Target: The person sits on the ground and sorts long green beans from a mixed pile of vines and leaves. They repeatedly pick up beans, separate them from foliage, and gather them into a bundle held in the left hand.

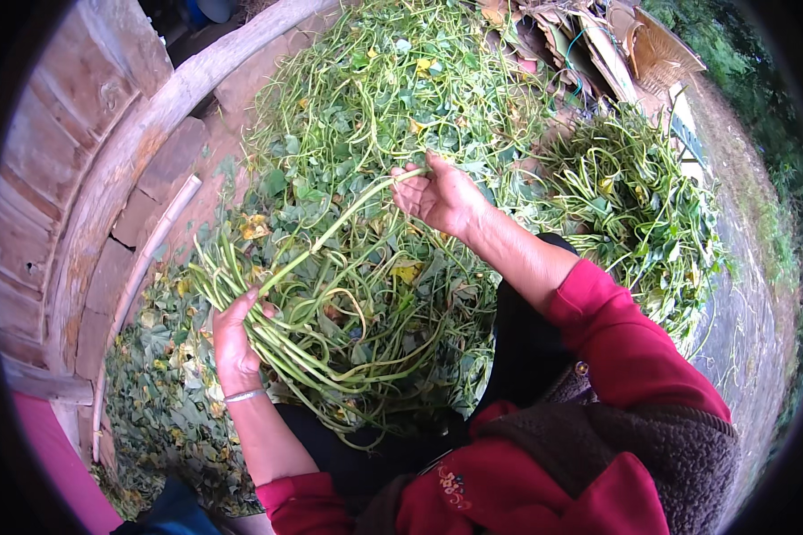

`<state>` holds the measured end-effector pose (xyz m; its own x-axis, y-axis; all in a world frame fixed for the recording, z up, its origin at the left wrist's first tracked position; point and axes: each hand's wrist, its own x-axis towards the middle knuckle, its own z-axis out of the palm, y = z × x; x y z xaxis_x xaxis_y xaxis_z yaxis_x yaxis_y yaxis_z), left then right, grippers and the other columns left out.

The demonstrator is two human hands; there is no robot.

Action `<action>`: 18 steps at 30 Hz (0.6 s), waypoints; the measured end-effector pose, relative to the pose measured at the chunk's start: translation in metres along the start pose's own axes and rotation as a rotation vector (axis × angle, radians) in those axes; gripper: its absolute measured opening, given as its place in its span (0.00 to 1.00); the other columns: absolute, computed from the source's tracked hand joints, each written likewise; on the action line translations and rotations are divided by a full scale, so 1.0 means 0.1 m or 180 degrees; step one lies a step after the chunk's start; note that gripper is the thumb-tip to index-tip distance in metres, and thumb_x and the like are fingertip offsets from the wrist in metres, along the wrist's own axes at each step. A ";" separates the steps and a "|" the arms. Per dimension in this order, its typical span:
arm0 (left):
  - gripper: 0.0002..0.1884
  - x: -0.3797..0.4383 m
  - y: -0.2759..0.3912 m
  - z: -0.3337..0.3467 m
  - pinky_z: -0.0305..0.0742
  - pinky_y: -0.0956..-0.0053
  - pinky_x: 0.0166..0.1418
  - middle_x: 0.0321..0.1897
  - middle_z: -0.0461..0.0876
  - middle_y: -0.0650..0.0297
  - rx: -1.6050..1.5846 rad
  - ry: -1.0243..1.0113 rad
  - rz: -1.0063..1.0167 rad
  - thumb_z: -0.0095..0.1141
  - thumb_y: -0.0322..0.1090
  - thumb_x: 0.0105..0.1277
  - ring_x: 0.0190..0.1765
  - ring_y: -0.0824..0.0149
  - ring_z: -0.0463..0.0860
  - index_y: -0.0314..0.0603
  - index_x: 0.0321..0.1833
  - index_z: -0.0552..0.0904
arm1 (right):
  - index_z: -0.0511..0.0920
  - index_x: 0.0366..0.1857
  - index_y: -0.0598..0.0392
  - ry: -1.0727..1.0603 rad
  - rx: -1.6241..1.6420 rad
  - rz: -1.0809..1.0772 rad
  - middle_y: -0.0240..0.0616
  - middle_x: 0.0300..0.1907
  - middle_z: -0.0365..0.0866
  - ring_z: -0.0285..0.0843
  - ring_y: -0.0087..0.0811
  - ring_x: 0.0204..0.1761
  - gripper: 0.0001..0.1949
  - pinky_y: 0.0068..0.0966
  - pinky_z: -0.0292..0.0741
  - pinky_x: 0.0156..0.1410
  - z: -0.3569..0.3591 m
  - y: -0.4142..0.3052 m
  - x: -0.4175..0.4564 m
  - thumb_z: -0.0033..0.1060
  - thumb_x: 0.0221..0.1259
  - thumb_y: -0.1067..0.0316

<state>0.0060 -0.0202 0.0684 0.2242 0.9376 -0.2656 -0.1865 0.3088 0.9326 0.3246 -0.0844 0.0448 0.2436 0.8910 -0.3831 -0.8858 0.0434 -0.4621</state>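
Observation:
My left hand (pixel 235 338) is closed around a bundle of long green vine stems (pixel 301 354). Their cut ends fan out above the thumb, and the lengths droop toward my lap. One thicker vine stem (pixel 338 234) runs from the bundle up to my right hand (pixel 445 197), which holds its far part between thumb and fingers, palm partly turned up. Below and beyond both hands spreads a large heap of leafy green vines (pixel 388 87) with some yellowed leaves.
A second pile of vines (pixel 636 194) lies to the right. Behind it are flattened cardboard pieces (pixel 599 57) and a woven basket (pixel 662 57). Along the left run a wooden plank wall (pixel 53 140), a log beam (pixel 117 154) and a thin pole (pixel 150 251).

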 end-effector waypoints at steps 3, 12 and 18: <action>0.16 -0.06 0.04 0.08 0.75 0.78 0.27 0.39 0.82 0.55 0.0213 -0.0115 -0.0159 0.56 0.25 0.57 0.24 0.69 0.76 0.30 0.50 0.74 | 0.69 0.34 0.52 -0.0478 0.0317 -0.0207 0.41 0.32 0.79 0.78 0.40 0.36 0.18 0.41 0.75 0.48 0.02 -0.19 0.10 0.27 0.74 0.53; 0.13 -0.04 -0.03 -0.23 0.73 0.76 0.33 0.30 0.81 0.56 0.0268 -0.0317 0.0050 0.56 0.30 0.59 0.27 0.68 0.76 0.26 0.43 0.78 | 0.68 0.27 0.56 -0.1792 0.0698 -0.1511 0.24 0.14 0.53 0.50 0.20 0.16 0.23 0.19 0.53 0.20 0.66 -2.01 -0.52 0.25 0.73 0.50; 0.09 0.00 -0.03 -0.20 0.73 0.76 0.34 0.25 0.79 0.58 0.0306 -0.0199 0.0143 0.57 0.30 0.58 0.26 0.67 0.76 0.28 0.34 0.80 | 0.69 0.30 0.50 -0.2028 -0.0955 -0.2913 0.21 0.13 0.51 0.45 0.16 0.13 0.15 0.15 0.46 0.14 1.06 -2.64 -1.31 0.41 0.70 0.52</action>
<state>-0.0131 -0.0183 0.0608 0.2774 0.9375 -0.2102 -0.1058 0.2472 0.9632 0.4845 -0.1641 0.3021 0.4268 0.6516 0.6271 -0.3302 0.7578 -0.5627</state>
